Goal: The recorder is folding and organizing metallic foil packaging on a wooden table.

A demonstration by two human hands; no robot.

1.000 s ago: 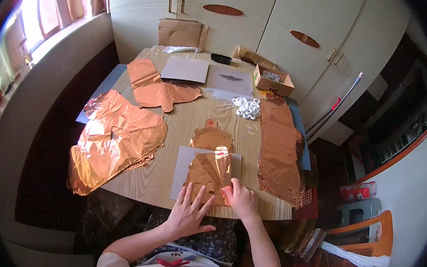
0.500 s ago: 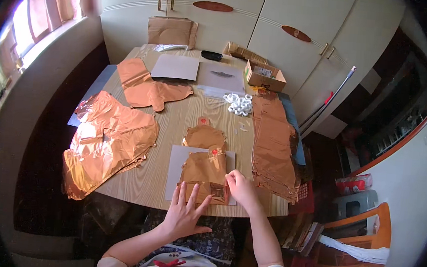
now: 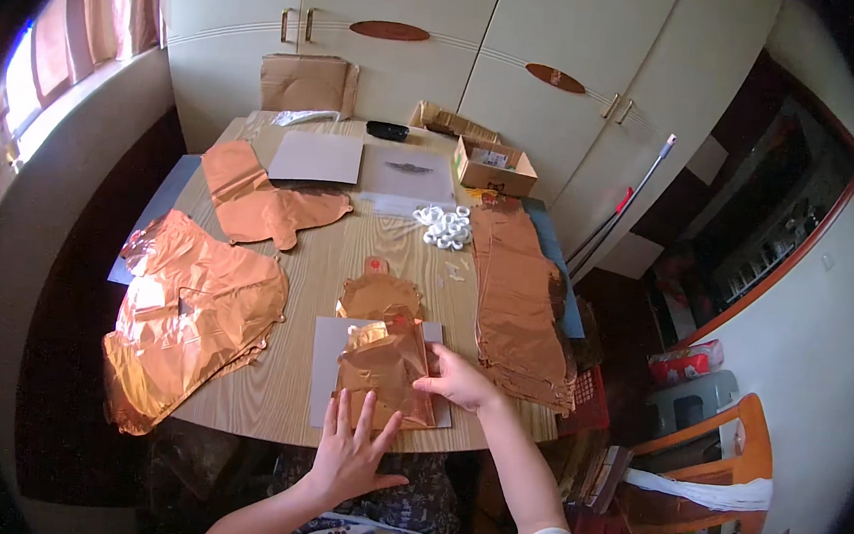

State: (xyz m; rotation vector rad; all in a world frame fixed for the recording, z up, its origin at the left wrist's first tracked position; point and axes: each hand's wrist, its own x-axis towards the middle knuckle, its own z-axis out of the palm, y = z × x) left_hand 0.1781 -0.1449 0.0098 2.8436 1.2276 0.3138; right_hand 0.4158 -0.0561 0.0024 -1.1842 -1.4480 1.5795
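A flat copper-coloured foil balloon point(image 3: 369, 368), partly folded, lies on a pale grey board point(image 3: 324, 359) at the near edge of the table. Its upper part, with a tab bearing a red mark, reaches past the board's far edge. My left hand point(image 3: 357, 454) rests on the balloon's near end, fingers spread and palm down. At the right side my right hand point(image 3: 458, 380) holds a raised flap of the foil, thumb on the near face; its other fingers are partly hidden behind the flap.
More flat foil pieces point(image 3: 214, 300) lie left, with a foil stack point(image 3: 515, 294) right. Farther back are white rings point(image 3: 447, 228), a grey sheet point(image 3: 317, 158), a clear sheet point(image 3: 404, 180), a black tray point(image 3: 388, 130) and an open cardboard box point(image 3: 499, 177). A wooden chair point(image 3: 759, 444) stands right.
My right hand has lifted the balloon's right side, and the raised foil now leans over the middle. The left hand stays spread at the near end. The whole view has shifted slightly.
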